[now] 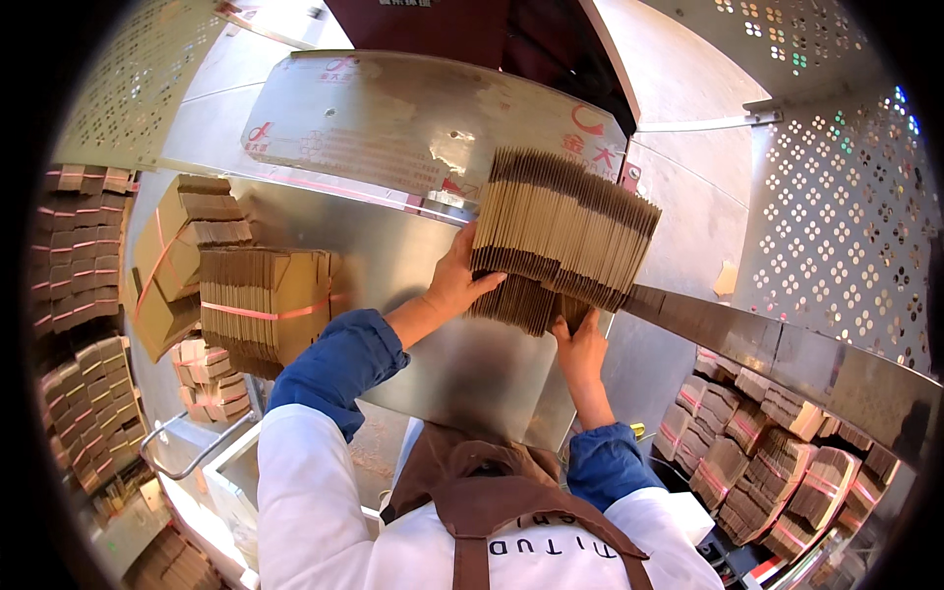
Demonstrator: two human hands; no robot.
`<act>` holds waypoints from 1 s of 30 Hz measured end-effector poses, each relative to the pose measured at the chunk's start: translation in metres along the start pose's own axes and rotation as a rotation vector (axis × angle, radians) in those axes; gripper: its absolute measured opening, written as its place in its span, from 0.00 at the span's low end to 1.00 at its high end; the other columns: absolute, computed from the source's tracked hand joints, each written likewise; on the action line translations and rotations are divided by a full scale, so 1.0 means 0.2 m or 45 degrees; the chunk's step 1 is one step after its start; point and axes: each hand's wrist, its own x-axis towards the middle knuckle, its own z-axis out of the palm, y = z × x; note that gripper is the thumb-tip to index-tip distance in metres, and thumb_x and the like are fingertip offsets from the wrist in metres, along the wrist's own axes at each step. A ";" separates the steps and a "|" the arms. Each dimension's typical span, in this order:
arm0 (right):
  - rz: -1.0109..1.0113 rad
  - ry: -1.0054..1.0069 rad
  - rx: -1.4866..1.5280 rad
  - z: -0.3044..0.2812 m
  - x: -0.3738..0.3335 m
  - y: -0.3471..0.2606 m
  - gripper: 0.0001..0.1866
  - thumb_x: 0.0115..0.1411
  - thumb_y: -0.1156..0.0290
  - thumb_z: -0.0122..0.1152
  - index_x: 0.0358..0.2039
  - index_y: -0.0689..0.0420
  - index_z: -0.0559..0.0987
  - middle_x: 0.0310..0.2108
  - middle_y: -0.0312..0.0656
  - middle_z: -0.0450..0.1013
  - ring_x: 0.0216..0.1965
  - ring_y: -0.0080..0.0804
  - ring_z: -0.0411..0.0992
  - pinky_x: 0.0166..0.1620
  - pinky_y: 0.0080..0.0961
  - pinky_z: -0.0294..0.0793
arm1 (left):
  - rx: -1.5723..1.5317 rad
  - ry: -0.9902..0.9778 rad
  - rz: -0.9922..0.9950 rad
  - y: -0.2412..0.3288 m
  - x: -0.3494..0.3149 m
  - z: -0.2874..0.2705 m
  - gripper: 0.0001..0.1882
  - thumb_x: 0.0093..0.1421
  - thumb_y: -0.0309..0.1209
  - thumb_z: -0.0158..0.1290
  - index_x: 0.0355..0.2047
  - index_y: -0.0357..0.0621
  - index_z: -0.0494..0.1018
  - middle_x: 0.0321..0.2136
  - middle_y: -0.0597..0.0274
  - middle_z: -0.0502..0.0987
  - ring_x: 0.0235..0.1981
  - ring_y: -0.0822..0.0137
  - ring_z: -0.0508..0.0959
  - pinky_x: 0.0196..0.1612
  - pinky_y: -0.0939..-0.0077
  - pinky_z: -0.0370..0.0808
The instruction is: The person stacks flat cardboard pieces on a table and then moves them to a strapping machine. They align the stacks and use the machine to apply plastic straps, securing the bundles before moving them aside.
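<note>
A thick stack of folded brown cardboard pieces [565, 221] stands on edge on the metal table [393, 246], its folded edges packed side by side. My left hand [454, 280] grips its left end, the thumb across the near side and the other fingers partly hidden behind. At the near right part, my right hand [582, 354] holds the stack low down, fingertips pressed against the cardboard. Part of the stack's near side juts down lower than the rest. No strap shows around it.
Left on the table stands a cardboard bundle [261, 305] with a pink strap; more strapped bundles [202, 221] lie beyond it. Several piles [777, 452] fill the lower right. A metal rail [777, 339] runs off right, below a perforated panel [836, 216]. A metal plate [393, 118] rises behind.
</note>
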 end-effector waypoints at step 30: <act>0.086 -0.061 -0.021 -0.04 0.01 -0.03 0.32 0.56 0.54 0.61 0.50 0.65 0.63 0.28 0.63 0.75 0.30 0.66 0.74 0.34 0.52 0.73 | -0.157 -0.014 -0.049 0.07 0.05 -0.01 0.49 0.50 0.36 0.64 0.67 0.43 0.47 0.63 0.44 0.57 0.61 0.42 0.63 0.60 0.57 0.66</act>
